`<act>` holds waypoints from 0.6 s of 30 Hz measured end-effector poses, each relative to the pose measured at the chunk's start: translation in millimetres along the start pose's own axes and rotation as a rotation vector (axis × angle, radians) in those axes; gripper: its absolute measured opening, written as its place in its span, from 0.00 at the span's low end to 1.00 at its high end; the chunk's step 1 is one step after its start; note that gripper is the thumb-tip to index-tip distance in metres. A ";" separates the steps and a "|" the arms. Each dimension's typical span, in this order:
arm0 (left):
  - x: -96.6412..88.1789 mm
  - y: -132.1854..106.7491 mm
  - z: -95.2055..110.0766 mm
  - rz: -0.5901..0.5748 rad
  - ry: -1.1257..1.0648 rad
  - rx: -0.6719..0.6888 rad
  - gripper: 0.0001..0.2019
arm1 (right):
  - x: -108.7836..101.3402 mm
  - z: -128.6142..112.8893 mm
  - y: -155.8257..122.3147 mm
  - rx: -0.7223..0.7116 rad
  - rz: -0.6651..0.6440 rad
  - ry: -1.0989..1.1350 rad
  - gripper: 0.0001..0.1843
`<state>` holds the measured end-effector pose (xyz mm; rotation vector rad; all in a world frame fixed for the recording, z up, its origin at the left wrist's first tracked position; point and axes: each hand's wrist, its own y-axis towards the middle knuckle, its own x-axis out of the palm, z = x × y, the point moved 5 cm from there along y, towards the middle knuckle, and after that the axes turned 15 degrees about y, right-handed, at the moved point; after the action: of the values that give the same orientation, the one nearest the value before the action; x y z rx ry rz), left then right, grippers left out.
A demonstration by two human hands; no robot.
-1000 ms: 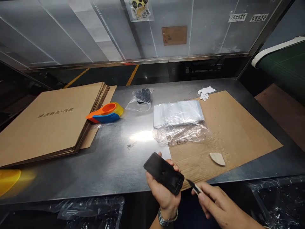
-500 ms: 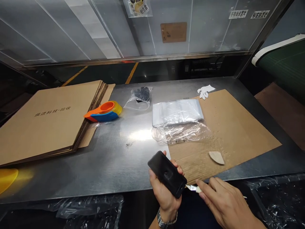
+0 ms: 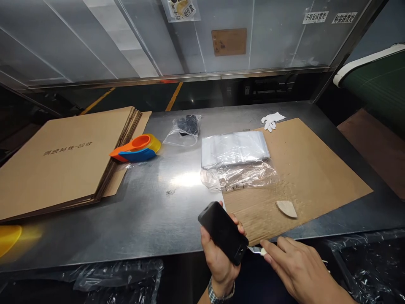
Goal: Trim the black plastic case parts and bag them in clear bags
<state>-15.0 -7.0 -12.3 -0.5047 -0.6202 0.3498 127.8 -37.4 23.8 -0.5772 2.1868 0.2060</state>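
Across my left hand lies a black phone-shaped piece, tilted, with rounded corners and a small slot at each short end. My fingers wrap its long sides, and a metal-banded watch circles the wrist. My right hand is closed round the pale handle of a small craft knife. The blade's tip meets the lower right edge of the black piece; whether it cuts in cannot be made out. Most of the handle is hidden by my fingers. Beyond the hands, a tan wedge-shaped pad rests on a cardboard sheet.
Clear plastic bags are stacked behind my hands, with a white glove farther back. Left of them are a bag with black contents, a tape dispenser and flattened cartons. Plastic-lined bins flank me below the steel table.
The black piece has tipped slightly in my left hand, and the dark round mark on its face no longer shows. The knife stays at its lower corner, its blade turned a little.
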 end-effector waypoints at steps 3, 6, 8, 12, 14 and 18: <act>-1.0 -0.7 -1.8 -0.002 0.002 0.006 0.24 | 1.8 0.2 -1.1 -0.003 0.033 -0.034 0.23; -1.7 -0.4 -2.6 -0.013 -0.003 0.019 0.24 | 2.2 0.7 -1.2 -0.008 0.069 -0.079 0.23; -2.2 0.4 -2.8 -0.013 -0.008 0.003 0.24 | 1.1 0.7 -0.6 -0.015 0.060 -0.065 0.22; -2.0 1.7 -2.4 -0.006 -0.017 -0.069 0.24 | -4.2 1.4 1.0 0.002 -0.011 0.150 0.20; -0.6 1.9 -1.9 -0.014 -0.007 -0.090 0.24 | -5.4 4.3 0.9 0.054 -0.031 0.278 0.19; 2.0 2.1 -2.7 -0.018 -0.003 -0.118 0.24 | 2.5 11.6 -1.9 0.154 -0.084 0.304 0.21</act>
<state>-12.2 -5.2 -14.4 -0.6114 -0.6504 0.2978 135.4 -36.0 14.7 -0.6446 2.4377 -0.1018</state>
